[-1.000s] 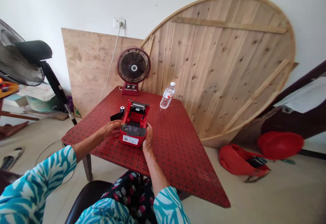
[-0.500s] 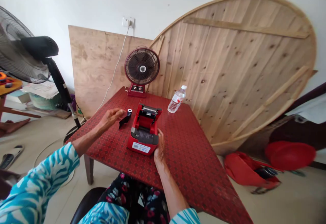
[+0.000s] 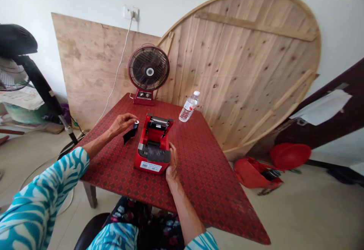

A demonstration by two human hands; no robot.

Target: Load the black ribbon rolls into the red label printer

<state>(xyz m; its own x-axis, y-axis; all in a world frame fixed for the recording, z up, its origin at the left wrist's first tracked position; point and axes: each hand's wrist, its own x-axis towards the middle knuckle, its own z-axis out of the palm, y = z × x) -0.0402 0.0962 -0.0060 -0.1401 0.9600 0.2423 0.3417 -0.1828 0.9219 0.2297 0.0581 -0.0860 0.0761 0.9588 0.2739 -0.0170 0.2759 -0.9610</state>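
Head view: red printer [image 3: 153, 152] by the near edge of the surface [image 3: 204, 181] — likely stiff, best held by its sides, right hand [image 3: 173, 164] flat along one, fingers unclosed; black roll [image 3: 135, 126] — probably light, slippery, best pinched endwise, left hand [image 3: 124, 123] half-curled there, hold unclear.

The right hand [image 3: 172, 163] rests against the open red machine [image 3: 154, 143] while the left hand [image 3: 122, 124] is just beside a black roll [image 3: 134, 129].
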